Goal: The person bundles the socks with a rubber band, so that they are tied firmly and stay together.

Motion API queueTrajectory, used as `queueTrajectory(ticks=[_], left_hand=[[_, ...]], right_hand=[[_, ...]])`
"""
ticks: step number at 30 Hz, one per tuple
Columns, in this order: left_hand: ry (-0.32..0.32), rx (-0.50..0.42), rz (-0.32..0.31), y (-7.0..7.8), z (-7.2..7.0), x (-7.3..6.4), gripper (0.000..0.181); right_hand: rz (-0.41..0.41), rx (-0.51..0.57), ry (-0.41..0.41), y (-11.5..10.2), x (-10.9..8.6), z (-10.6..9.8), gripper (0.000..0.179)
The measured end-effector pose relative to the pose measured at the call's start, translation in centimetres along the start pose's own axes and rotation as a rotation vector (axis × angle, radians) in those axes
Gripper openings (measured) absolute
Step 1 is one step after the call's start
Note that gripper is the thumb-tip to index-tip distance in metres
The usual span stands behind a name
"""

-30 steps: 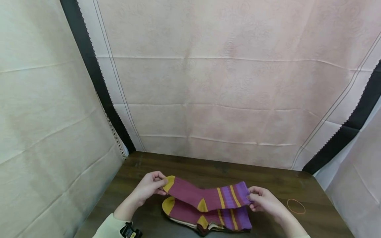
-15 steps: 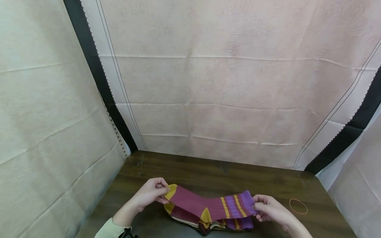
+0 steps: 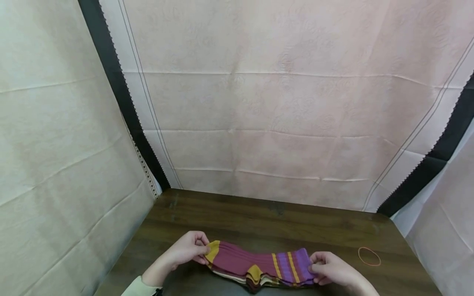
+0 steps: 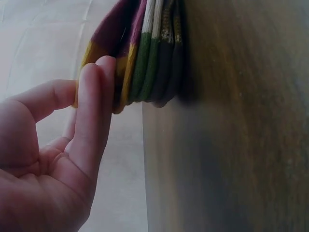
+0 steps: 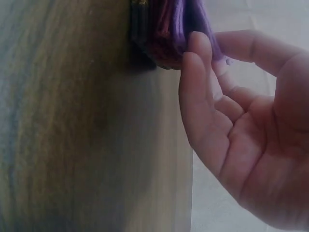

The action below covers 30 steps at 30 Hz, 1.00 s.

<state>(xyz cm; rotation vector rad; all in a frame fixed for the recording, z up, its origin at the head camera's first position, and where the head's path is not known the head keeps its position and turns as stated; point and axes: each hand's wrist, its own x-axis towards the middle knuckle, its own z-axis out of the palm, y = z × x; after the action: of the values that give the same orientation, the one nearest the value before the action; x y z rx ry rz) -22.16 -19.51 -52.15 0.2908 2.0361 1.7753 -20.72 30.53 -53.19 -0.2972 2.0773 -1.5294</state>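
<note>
A maroon sock (image 3: 240, 258) with yellow toe and heel and a purple striped cuff lies lengthwise over a stack of socks (image 4: 153, 63). My left hand (image 3: 189, 247) pinches its yellow toe between thumb and fingers. At the other end my right hand (image 3: 331, 269) pinches the purple cuff (image 5: 210, 29). Seen from the left wrist, the stack below shows maroon-yellow, cream-green and dark layers, and the held toe stands slightly apart from them. In the head view the top sock hides most of the stack.
The socks are on a dark brown wooden table (image 3: 259, 213). An orange rubber band (image 3: 369, 256) lies to the right, beyond my right hand. Pale cloth walls (image 3: 277, 123) rise behind the table and at both sides.
Both hands have lowered the maroon sock toward me, down onto the stack. The matching sock beneath, visible before, is now mostly covered. Both hands keep their pinch.
</note>
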Motion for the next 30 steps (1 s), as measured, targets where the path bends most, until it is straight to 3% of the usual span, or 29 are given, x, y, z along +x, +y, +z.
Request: queueTrajectory(ticks=[6,10,12,19,30], left_hand=[[-0.013,0.005,-0.013,0.0,0.0,-0.2,0.013],[-0.028,0.052,-0.031,-0.1,-0.1,-0.4,0.015],[-0.019,0.081,-0.033,0.1,-0.3,-0.4,0.017],[0.120,0.173,0.025,1.5,-1.2,0.0,0.025],[0.250,0.171,0.077,2.1,-1.4,1.1,0.024]], right_hand=[[0.008,-0.069,0.027,-0.3,-0.1,0.3,0.016],[0.063,-0.177,0.089,-0.8,-0.1,0.4,0.028],[0.097,-0.176,0.116,-1.1,0.1,0.4,0.031],[0.140,-0.057,0.107,-0.8,1.1,0.8,0.054],[0.091,0.012,-0.031,-0.1,1.4,1.3,0.035]])
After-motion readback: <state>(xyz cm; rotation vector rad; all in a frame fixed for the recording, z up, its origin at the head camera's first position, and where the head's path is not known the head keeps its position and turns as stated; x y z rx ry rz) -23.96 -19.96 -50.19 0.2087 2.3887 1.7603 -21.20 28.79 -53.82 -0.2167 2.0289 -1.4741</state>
